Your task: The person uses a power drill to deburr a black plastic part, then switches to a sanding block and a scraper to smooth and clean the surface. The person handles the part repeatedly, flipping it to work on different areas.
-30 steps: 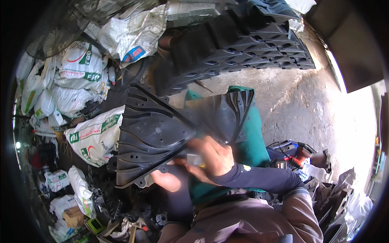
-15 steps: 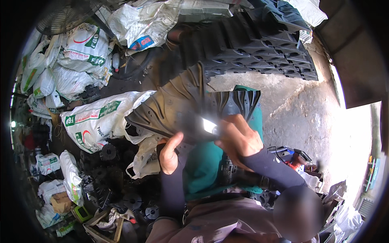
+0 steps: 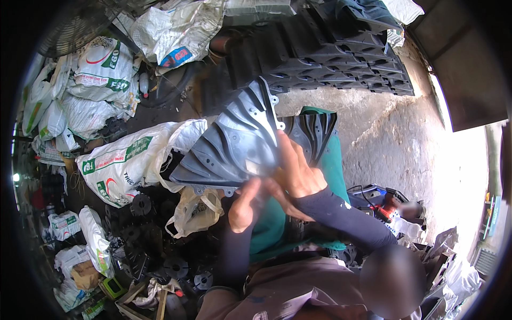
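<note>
A dark grey fan-shaped plastic panel [image 3: 229,138] with curved ribs and small lugs along its edges is tilted up in front of me. My left hand [image 3: 244,207] grips its lower corner, thumb on the face and the other fingers mostly hidden. At the lower right edge, my right hand [image 3: 300,173] holds the same panel, its fingers along the rim and its thumb lower down. A pale patch shows on the face near my hands. Behind it, a similar black ribbed panel [image 3: 319,130] lies over the green cloth [image 3: 332,165] at my legs.
Large stacked black panels [image 3: 320,58] stand at the far side. A white printed sack [image 3: 125,157] and a plastic bag [image 3: 198,213] lie to the left, near black round parts [image 3: 141,204]. A red and blue tool [image 3: 385,208] lies at right. A fan [image 3: 72,26] stands far left.
The panel has tilted so that its ribbed face now catches the light. My right hand has shifted left and up along its edge; my left hand has moved right along the lower corner.
</note>
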`<control>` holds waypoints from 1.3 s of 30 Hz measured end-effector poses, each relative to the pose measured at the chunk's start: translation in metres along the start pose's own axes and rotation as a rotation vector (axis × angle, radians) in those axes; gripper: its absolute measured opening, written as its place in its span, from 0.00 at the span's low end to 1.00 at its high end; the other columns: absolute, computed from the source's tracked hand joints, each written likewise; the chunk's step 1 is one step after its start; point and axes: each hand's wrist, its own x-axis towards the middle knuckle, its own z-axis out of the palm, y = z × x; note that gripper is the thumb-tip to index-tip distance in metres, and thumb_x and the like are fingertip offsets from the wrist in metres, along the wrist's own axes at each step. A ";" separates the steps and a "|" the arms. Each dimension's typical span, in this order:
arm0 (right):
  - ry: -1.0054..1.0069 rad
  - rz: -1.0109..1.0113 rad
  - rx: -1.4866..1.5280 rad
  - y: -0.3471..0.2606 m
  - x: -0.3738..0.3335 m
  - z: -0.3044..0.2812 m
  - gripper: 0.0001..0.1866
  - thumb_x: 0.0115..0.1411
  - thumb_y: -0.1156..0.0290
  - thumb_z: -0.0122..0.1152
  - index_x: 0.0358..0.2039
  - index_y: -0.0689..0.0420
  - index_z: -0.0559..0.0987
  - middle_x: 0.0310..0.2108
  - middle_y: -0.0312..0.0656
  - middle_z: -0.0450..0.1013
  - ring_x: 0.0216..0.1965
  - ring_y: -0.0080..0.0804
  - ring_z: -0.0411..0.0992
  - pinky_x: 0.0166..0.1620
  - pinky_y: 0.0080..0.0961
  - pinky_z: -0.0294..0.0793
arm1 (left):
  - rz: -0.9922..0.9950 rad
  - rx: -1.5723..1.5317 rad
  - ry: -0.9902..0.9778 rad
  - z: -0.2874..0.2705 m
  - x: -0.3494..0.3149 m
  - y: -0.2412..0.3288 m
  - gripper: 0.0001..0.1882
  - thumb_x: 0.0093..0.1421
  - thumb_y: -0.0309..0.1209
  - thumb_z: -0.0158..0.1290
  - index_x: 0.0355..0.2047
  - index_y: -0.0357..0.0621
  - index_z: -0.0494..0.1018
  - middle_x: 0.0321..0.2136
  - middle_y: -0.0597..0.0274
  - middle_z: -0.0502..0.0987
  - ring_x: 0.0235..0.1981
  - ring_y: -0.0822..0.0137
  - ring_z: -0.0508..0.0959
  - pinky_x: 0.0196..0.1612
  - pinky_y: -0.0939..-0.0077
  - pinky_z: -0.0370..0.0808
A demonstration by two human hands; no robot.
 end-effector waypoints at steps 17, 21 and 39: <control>0.067 -0.035 -0.032 0.018 -0.008 0.014 0.41 0.50 0.59 0.70 0.58 0.65 0.60 0.53 0.59 0.65 0.37 0.49 0.77 0.30 0.32 0.78 | 0.132 0.267 0.168 -0.005 0.012 -0.009 0.25 0.63 0.32 0.48 0.58 0.31 0.62 0.55 0.55 0.67 0.56 0.64 0.67 0.59 0.70 0.62; -0.021 0.045 -0.074 0.018 -0.005 0.005 0.41 0.54 0.53 0.65 0.58 0.66 0.59 0.49 0.58 0.66 0.32 0.51 0.76 0.28 0.35 0.78 | 0.110 0.114 0.025 -0.009 0.012 -0.006 0.23 0.63 0.34 0.49 0.55 0.31 0.66 0.53 0.55 0.69 0.54 0.65 0.69 0.57 0.71 0.64; -0.129 -0.003 -0.116 0.032 0.000 -0.002 0.28 0.57 0.52 0.62 0.44 0.63 0.65 0.34 0.51 0.71 0.22 0.47 0.74 0.21 0.36 0.71 | 0.061 0.189 0.226 0.003 0.006 -0.009 0.22 0.60 0.27 0.51 0.54 0.32 0.68 0.54 0.57 0.69 0.55 0.66 0.67 0.59 0.73 0.62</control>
